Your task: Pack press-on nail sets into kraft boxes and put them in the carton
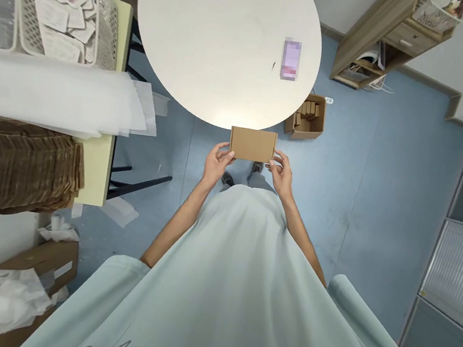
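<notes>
A small brown cardboard box (253,145) is held level between my two hands, just in front of the near edge of the round white table (226,43). Its lid looks closed. My left hand (216,163) grips the box's left end, with the thumb at the near corner and the fingers along the side. At the opposite end, my right hand (282,174) grips the box the same way. What lies inside the box is hidden. On the tabletop, toward the right, is a purple rectangular item (291,60), blurred by pixelation.
An open carton (304,127) with several small boxes stands on the floor, right of the table. At left, a pale yellow table (94,179) bears a white basket (96,16) of packets, white sheets (55,96) and stacked flat cardboard (33,171). A wooden cabinet (375,33) stands back right.
</notes>
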Action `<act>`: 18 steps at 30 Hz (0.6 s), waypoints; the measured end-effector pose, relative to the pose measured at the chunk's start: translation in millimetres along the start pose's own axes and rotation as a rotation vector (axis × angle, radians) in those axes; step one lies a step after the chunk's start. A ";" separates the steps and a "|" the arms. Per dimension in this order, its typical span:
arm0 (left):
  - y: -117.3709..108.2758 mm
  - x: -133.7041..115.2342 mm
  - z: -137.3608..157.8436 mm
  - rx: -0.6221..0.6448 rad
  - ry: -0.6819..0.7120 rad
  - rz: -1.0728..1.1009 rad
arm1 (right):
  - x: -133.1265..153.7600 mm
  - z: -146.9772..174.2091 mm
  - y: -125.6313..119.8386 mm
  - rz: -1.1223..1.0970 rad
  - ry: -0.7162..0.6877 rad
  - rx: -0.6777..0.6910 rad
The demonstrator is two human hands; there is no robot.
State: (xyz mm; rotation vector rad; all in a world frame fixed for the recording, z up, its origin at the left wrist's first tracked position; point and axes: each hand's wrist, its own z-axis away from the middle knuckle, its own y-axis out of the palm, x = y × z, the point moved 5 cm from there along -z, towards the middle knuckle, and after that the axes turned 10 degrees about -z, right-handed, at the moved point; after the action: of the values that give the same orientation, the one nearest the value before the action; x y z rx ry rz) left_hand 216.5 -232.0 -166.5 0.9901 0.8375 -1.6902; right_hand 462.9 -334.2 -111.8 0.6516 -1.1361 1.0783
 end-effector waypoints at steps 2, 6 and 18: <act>8.9 -3.1 3.7 0.012 0.026 -0.030 | -4.5 2.3 -10.6 -0.025 0.002 -0.008; 35.9 -11.2 5.4 0.036 0.051 -0.066 | -13.4 -0.2 -40.3 -0.085 0.013 -0.019; 225.7 -48.6 -34.9 0.241 0.046 -0.146 | -30.6 -17.1 -231.0 -0.217 0.079 -0.172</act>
State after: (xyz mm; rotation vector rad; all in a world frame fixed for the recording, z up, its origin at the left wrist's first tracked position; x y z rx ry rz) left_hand 449.2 -248.9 -156.8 1.1573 0.7632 -1.9326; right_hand 680.9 -417.6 -123.6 0.5765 -1.0504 0.8054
